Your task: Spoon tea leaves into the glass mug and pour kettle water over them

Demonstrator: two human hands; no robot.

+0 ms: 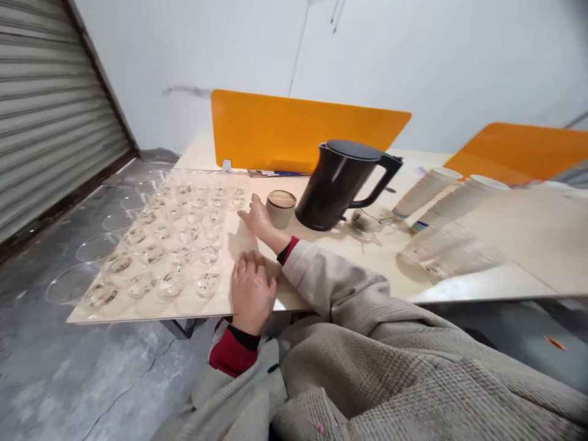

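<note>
Rows of clear plastic cups (pixel 184 239) are set out across the left part of the pale surface (pixel 505 245); small amounts of dark flecked matter are seen at the bottom of many of them, while the nearest outer ones at the left edge appear to hold nothing. A small beige cup (pixel 280 208) with a brown rim is placed just right of these rows, and its contents cannot be made out. A black kettle (pixel 342 184), lid closed, is positioned just beside that cup, and a low glass cup (pixel 367 222) holding dark residue is seen at the kettle's base. Stacks of paper cups (pixel 429 191) and clear cups (pixel 441 251) are laid on their sides further right. The right hand (pixel 257 219) is extended with fingers open and slightly curled, resting on the surface just left of the beige cup, close to it but gripping nothing. The left hand (pixel 250 291) is laid flat and open on the near edge of the surface, just beside the nearest clear cups. An orange divider (pixel 275 128) is mounted behind.
</note>
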